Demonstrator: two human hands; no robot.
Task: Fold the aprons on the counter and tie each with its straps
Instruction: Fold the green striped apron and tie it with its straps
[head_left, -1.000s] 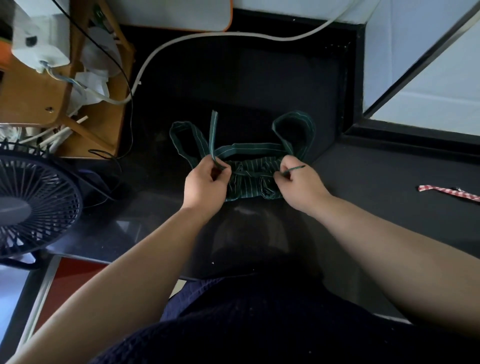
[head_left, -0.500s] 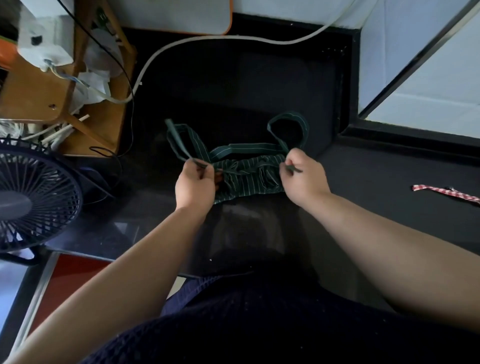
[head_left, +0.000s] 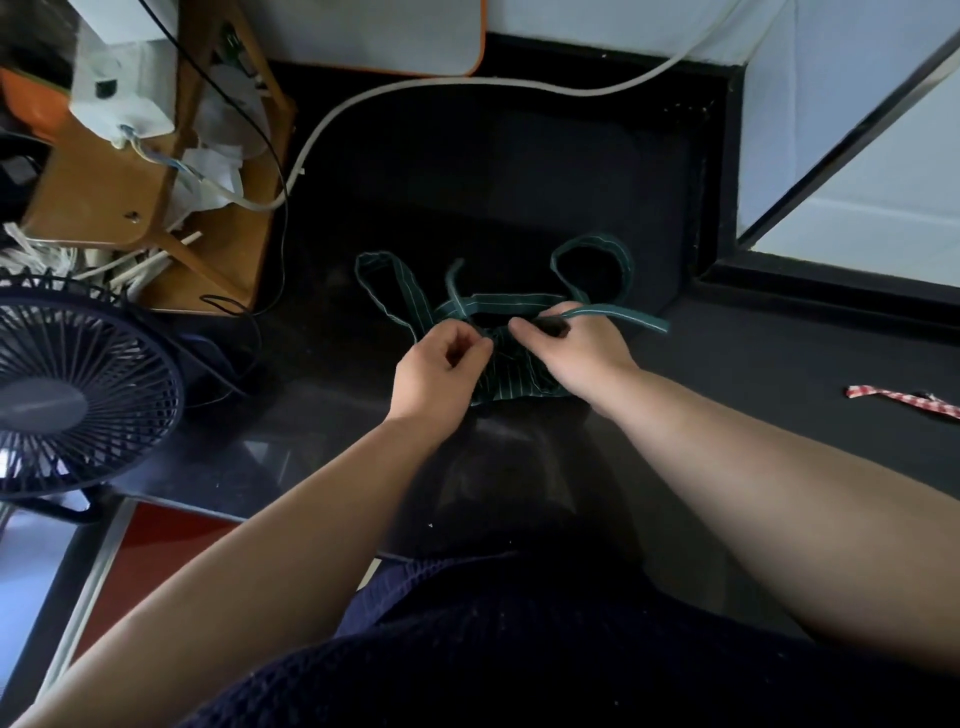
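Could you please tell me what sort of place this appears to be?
Probably a home kitchen or utility corner, though I can't be sure: a dark counter beside a window, a small fan and loose cables by a wooden stand, with a green apron being tied.

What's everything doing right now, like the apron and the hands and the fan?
Apron: bundled on the counter, strap ends loose.
Left hand: pinches a strap.
Right hand: pinches the other strap.
Fan: spinning or not, cannot tell.
Checked strip: lies flat, untouched.
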